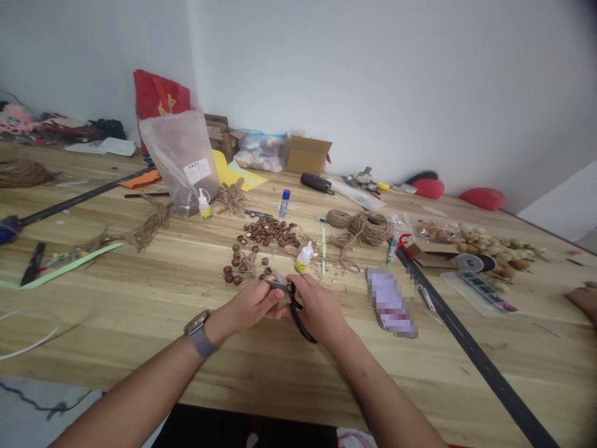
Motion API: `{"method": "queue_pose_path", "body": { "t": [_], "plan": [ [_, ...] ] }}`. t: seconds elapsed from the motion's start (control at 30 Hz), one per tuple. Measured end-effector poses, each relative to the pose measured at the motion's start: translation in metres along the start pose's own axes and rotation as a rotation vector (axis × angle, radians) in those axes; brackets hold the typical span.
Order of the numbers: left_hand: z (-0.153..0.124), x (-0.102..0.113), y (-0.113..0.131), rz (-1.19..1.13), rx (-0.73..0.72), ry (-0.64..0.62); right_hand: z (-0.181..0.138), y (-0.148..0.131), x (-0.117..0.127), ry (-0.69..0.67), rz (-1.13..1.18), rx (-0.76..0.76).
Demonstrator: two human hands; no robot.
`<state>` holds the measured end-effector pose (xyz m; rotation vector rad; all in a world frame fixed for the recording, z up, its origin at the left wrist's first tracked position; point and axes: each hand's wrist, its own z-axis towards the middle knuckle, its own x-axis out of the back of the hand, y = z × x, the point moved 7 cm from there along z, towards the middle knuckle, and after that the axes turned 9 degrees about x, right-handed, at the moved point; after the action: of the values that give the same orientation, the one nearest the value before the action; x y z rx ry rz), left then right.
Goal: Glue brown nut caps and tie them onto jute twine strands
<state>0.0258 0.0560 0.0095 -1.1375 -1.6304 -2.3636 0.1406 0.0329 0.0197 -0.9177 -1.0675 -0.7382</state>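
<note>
My right hand (324, 311) is wrapped round the black handles of a pair of scissors (298, 314), whose blades point up and to the left. Close against the blades, my left hand (254, 306) is closed, thumb and fingers pressed together; what it pinches is hidden. A small brown nut shell (267, 272) shows by the blade tips, and I cannot tell whether it is held. Just beyond the hands lie a pile of open brown shells (270, 230), several round brown nuts (228, 274) with twine among them, and a white glue bottle (305, 256).
Coils of jute rope (370, 228) lie behind the glue bottle. A phone (389, 302) and a black strip (466, 342) are to the right. Farther back stand a translucent bag (180, 158), a glue stick (284, 202) and a cardboard box (308, 154). Another person's hand (583, 302) rests at the right edge.
</note>
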Motion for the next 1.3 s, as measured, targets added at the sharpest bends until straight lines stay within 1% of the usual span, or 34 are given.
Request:
{"method": "queue_pose_path", "body": {
  "t": [0.1, 0.23, 0.37, 0.47, 0.6, 0.67, 0.8, 0.87, 0.93, 1.0, 1.13, 1.3],
  "plan": [
    [0.000, -0.001, 0.001, -0.026, 0.001, -0.046, 0.000, -0.001, 0.000, 0.006, -0.014, 0.035],
    [-0.002, 0.001, 0.007, -0.036, -0.027, -0.080, 0.000, 0.000, -0.001, 0.006, -0.020, 0.043],
    [-0.004, -0.003, 0.009, -0.053, -0.002, -0.165, 0.000, 0.001, -0.004, -0.030, -0.037, 0.030],
    [-0.005, -0.001, 0.006, -0.065, 0.040, -0.160, 0.000, 0.002, -0.006, -0.056, -0.046, 0.013],
    [-0.005, -0.001, 0.002, -0.060, 0.070, -0.172, -0.001, 0.004, -0.007, -0.055, -0.072, -0.006],
    [-0.003, -0.001, 0.002, -0.061, 0.067, -0.128, -0.001, 0.004, -0.007, -0.043, -0.091, -0.038],
    [0.002, 0.002, -0.007, -0.103, 0.140, 0.117, -0.001, 0.006, -0.007, 0.000, -0.108, -0.165],
    [0.003, -0.001, -0.010, -0.089, 0.150, 0.181, -0.002, 0.004, -0.008, 0.016, -0.082, -0.206],
    [0.003, -0.003, -0.011, -0.059, 0.144, 0.206, -0.002, 0.003, -0.011, 0.013, -0.039, -0.225],
    [0.002, -0.004, -0.011, -0.046, 0.121, 0.186, -0.002, 0.002, -0.013, 0.007, 0.015, -0.199],
    [0.001, -0.003, -0.006, -0.057, 0.061, 0.077, -0.002, -0.003, -0.013, 0.032, 0.082, -0.074],
    [-0.002, -0.001, -0.002, -0.022, 0.022, 0.021, -0.002, -0.005, -0.008, 0.037, 0.005, -0.018]
  ]
}}
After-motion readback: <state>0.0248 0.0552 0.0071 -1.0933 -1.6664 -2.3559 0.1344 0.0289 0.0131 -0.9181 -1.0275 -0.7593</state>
